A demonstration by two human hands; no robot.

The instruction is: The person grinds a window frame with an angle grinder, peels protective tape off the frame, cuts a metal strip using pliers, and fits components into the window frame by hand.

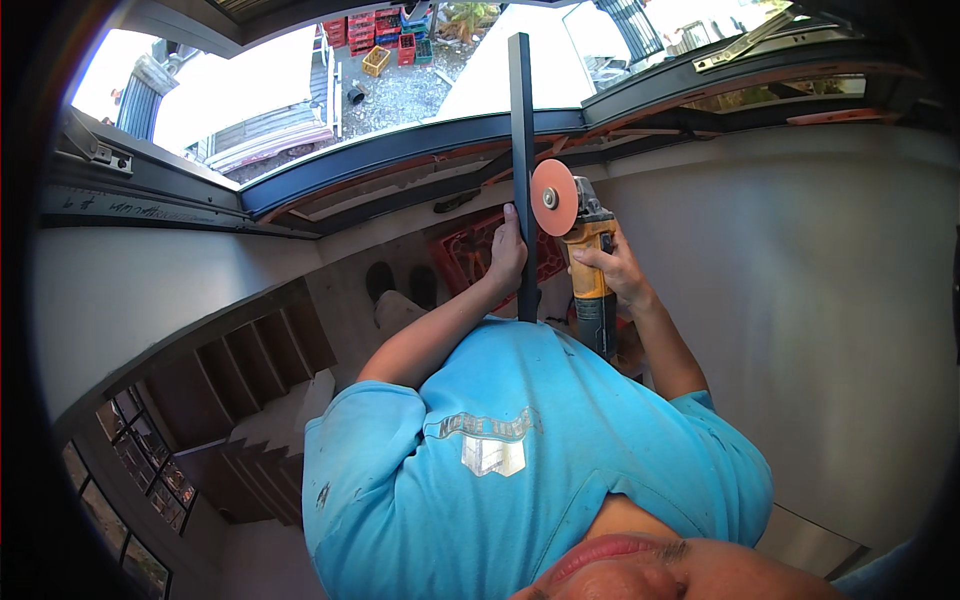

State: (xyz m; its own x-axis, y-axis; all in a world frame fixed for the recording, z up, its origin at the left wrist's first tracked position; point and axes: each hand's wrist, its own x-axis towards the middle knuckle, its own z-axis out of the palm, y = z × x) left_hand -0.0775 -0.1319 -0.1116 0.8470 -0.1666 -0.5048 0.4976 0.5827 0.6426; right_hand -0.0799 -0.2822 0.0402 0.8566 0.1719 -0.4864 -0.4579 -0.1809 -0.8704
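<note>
My left hand point(508, 250) is closed around a long dark rectangular metal bar point(521, 130). The bar stands on end in front of me; its far end reaches past the window frame and its near end meets my shirt. In my right hand point(622, 268) is a yellow and black angle grinder point(590, 275), gripped round its body. A flat reddish disc point(552, 190) is fitted on its head, facing the bar. The disc's edge lies very close beside the bar; whether they touch I cannot tell.
A dark window frame point(400, 165) spans the wall ahead, with a metal hinge arm point(745, 45) at upper right. Below my hands is a red plastic crate point(465, 245). Stairs point(255, 440) descend at lower left. Stacked crates point(375, 35) stand outside. A pale wall point(790, 280) rises on the right.
</note>
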